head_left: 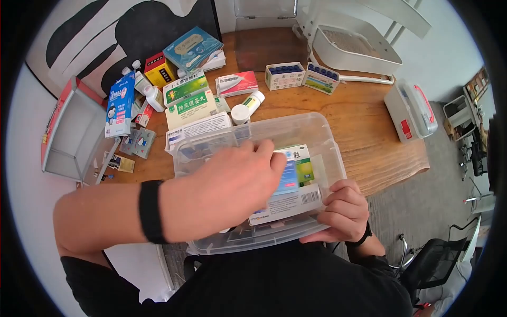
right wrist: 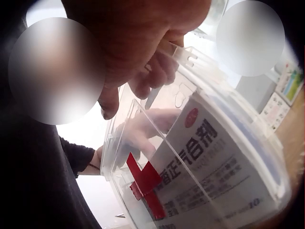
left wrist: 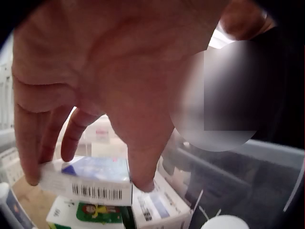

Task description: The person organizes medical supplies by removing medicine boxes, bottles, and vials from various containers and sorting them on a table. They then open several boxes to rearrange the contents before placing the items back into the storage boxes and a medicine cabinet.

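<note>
A clear plastic bin (head_left: 328, 138) tilts against the person's front at the table's near edge, with several medicine boxes inside. Reaching into it, the left hand (head_left: 224, 177) pinches a small blue-and-white medicine box (left wrist: 97, 183) between thumb and fingers. Beneath that box lie a green-and-white box (left wrist: 90, 214) and a white box (head_left: 289, 207) with a barcode. The right hand (head_left: 344, 208) grips the bin's right rim, fingers curled over it. Through the bin's wall, the right wrist view shows large printed characters on a white box (right wrist: 209, 167) and a red cross (right wrist: 147, 186).
Medicine boxes and bottles crowd the table's left, among them a teal box (head_left: 194, 48) and a white bottle (head_left: 254, 100). Two boxes of blue-capped vials (head_left: 285, 76) stand at the back. A lidded case (head_left: 404, 111) sits at the right edge; an open white-and-red case (head_left: 71, 134) is far left.
</note>
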The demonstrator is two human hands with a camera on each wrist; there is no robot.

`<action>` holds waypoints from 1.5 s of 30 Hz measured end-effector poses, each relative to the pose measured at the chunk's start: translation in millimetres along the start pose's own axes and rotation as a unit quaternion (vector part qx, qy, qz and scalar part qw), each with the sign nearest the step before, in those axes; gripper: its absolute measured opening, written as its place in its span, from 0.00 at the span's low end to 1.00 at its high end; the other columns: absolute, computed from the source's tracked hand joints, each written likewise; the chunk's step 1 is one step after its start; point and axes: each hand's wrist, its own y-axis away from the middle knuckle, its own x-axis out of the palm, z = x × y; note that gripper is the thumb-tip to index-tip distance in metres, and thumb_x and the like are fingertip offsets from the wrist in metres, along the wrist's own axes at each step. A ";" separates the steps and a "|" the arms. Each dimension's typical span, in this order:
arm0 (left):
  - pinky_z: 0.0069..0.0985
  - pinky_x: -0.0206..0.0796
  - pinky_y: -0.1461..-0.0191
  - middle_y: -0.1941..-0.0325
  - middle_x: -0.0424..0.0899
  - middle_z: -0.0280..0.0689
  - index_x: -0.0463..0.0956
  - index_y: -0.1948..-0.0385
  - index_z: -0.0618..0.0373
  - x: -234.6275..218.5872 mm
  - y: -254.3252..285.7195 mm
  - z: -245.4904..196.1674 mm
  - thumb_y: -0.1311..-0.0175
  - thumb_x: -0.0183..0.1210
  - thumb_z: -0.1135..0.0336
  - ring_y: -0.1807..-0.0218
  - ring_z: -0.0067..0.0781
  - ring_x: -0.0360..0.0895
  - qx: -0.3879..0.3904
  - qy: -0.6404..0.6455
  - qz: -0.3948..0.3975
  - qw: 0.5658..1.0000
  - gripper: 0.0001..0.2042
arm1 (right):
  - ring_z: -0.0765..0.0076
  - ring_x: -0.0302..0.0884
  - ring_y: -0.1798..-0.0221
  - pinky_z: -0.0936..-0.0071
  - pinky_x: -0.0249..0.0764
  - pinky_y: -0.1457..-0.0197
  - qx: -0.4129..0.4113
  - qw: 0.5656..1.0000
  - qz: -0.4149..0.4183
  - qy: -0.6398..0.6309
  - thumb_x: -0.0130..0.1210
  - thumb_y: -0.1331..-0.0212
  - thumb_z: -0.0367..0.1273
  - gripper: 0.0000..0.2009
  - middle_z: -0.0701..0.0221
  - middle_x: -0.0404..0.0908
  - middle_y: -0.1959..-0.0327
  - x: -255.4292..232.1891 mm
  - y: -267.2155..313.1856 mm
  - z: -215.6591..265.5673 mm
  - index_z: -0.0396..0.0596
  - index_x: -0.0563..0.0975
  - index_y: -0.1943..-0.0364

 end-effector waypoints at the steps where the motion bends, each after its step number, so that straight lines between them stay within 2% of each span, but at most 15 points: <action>1: 0.41 0.80 0.47 0.45 0.77 0.50 0.72 0.43 0.67 6.5 -6.2 1.7 0.43 0.80 0.59 0.45 0.51 0.84 0.002 -0.003 0.003 1.000 0.33 | 0.68 0.76 0.69 0.65 0.81 0.48 0.002 1.000 -0.004 0.000 0.84 0.57 0.53 0.26 0.77 0.73 0.78 0.1 0.6 -0.1 0.51 0.78 0.80; 3: 0.41 0.80 0.47 0.48 0.77 0.51 0.72 0.47 0.68 15.8 -11.5 5.7 0.43 0.79 0.61 0.46 0.51 0.84 0.002 0.004 0.040 0.999 0.30 | 0.68 0.75 0.69 0.64 0.81 0.48 0.001 1.000 -0.014 -0.003 0.84 0.57 0.52 0.26 0.77 0.71 0.78 2.0 0.8 0.0 0.51 0.78 0.80; 7: 0.42 0.79 0.44 0.49 0.78 0.51 0.72 0.47 0.68 4.8 -15.4 9.4 0.44 0.80 0.61 0.45 0.53 0.83 -0.023 0.042 0.082 0.995 0.30 | 0.68 0.73 0.69 0.65 0.81 0.48 -0.009 0.999 -0.033 -0.015 0.83 0.57 0.51 0.26 0.76 0.70 0.78 5.8 4.2 -3.6 0.51 0.77 0.80; 10: 0.43 0.77 0.41 0.49 0.78 0.51 0.73 0.47 0.69 4.1 -17.7 10.7 0.42 0.79 0.61 0.43 0.54 0.82 -0.019 0.072 0.064 0.995 0.29 | 0.68 0.72 0.70 0.65 0.81 0.47 -0.018 0.999 -0.028 -0.018 0.83 0.55 0.51 0.25 0.77 0.69 0.78 6.5 5.4 -5.0 0.51 0.77 0.80; 12: 0.43 0.76 0.39 0.48 0.79 0.51 0.73 0.47 0.68 6.4 -21.0 9.7 0.41 0.78 0.62 0.42 0.54 0.81 -0.020 0.069 0.020 0.997 0.28 | 0.68 0.71 0.70 0.65 0.81 0.47 -0.020 0.999 -0.036 -0.020 0.83 0.54 0.50 0.25 0.77 0.69 0.78 7.4 5.4 -5.1 0.51 0.76 0.80; 19: 0.44 0.76 0.40 0.50 0.80 0.50 0.75 0.48 0.68 6.6 -25.9 11.5 0.41 0.78 0.62 0.43 0.54 0.81 0.012 0.046 0.017 0.999 0.27 | 0.67 0.70 0.71 0.64 0.81 0.47 -0.016 0.999 -0.047 -0.019 0.82 0.53 0.49 0.25 0.76 0.68 0.79 8.6 5.4 -4.2 0.51 0.75 0.81; 22: 0.43 0.77 0.40 0.51 0.80 0.50 0.76 0.49 0.68 11.9 -28.5 13.3 0.42 0.78 0.61 0.43 0.54 0.82 -0.005 0.059 0.016 0.998 0.26 | 0.67 0.70 0.71 0.64 0.81 0.47 -0.016 0.999 -0.047 -0.022 0.82 0.53 0.49 0.25 0.76 0.67 0.79 8.3 5.1 -4.1 0.51 0.75 0.81; 31: 0.44 0.79 0.45 0.52 0.81 0.50 0.76 0.50 0.68 10.9 -39.5 5.1 0.41 0.78 0.60 0.48 0.55 0.85 0.013 0.082 0.004 0.997 0.26 | 0.67 0.71 0.72 0.65 0.81 0.47 -0.009 0.999 -0.045 -0.017 0.83 0.54 0.49 0.25 0.77 0.68 0.79 7.3 2.6 -1.7 0.51 0.76 0.81; 36: 0.46 0.79 0.49 0.53 0.81 0.52 0.77 0.51 0.68 12.5 -48.6 2.7 0.40 0.78 0.61 0.51 0.58 0.86 0.040 0.101 -0.030 0.994 0.24 | 0.67 0.71 0.72 0.65 0.81 0.48 -0.007 0.999 -0.034 -0.013 0.83 0.55 0.50 0.26 0.77 0.69 0.79 7.3 4.8 -2.6 0.51 0.76 0.81; 45: 0.45 0.80 0.49 0.54 0.83 0.53 0.76 0.50 0.71 14.4 -50.7 4.5 0.41 0.78 0.63 0.52 0.58 0.87 0.052 0.079 -0.027 0.995 0.25 | 0.66 0.71 0.71 0.64 0.80 0.49 -0.005 1.000 -0.019 0.002 0.84 0.58 0.52 0.26 0.77 0.69 0.78 4.8 2.1 -1.3 0.53 0.77 0.81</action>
